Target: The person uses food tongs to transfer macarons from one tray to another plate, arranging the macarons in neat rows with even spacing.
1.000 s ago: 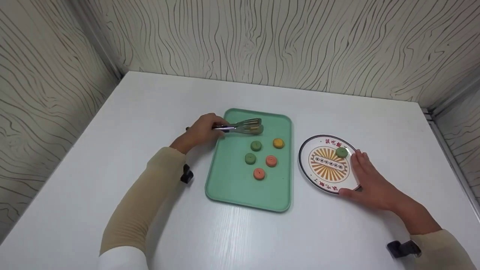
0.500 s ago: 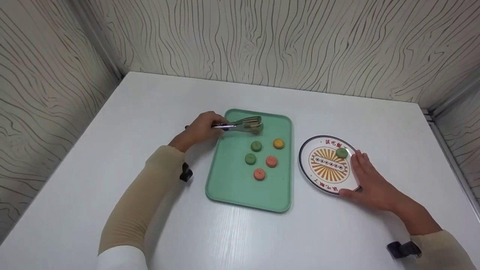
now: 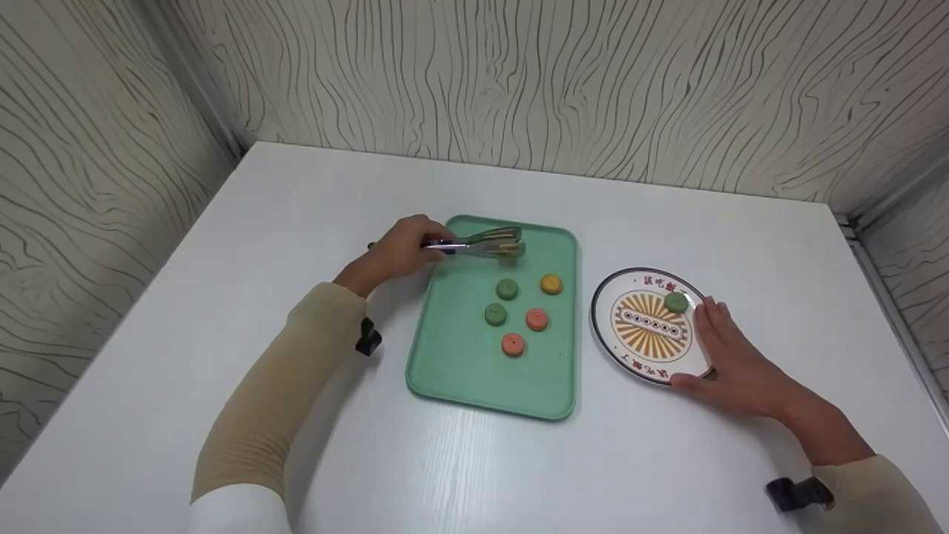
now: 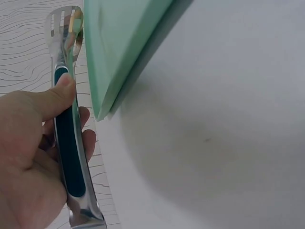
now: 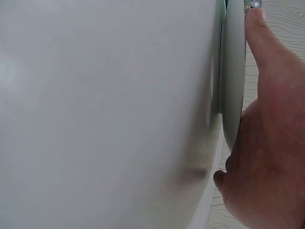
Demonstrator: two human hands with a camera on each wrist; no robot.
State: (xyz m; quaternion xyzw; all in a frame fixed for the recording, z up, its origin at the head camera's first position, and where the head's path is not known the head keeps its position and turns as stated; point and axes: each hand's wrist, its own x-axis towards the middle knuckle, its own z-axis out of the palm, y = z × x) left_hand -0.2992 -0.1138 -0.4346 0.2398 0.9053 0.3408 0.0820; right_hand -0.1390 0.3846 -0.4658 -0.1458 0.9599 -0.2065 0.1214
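My left hand (image 3: 404,247) grips a pair of metal tongs (image 4: 69,133) with dark inlaid handles, thumb along one arm. Their slotted heads reach over the far left part of the green tray (image 3: 460,363), close to a macaron partly hidden under them. Several macarons lie on the tray: a yellow macaron (image 3: 551,283), green macarons (image 3: 506,288) and pink macarons (image 3: 537,320). My right hand (image 3: 741,371) holds the right edge of the round white plate (image 3: 604,326), fingers and thumb spread over its rim. A green macaron (image 3: 675,302) sits on the plate by my fingertips.
The tray and plate stand side by side on a white table (image 3: 460,475), with a narrow gap between them. Wood-grain patterned panels (image 3: 519,89) rise behind the table and at both sides.
My left hand and the tongs have moved slightly farther from me, and the tong heads a little to the right. My right hand, the plate and the uncovered macarons stay where they were.
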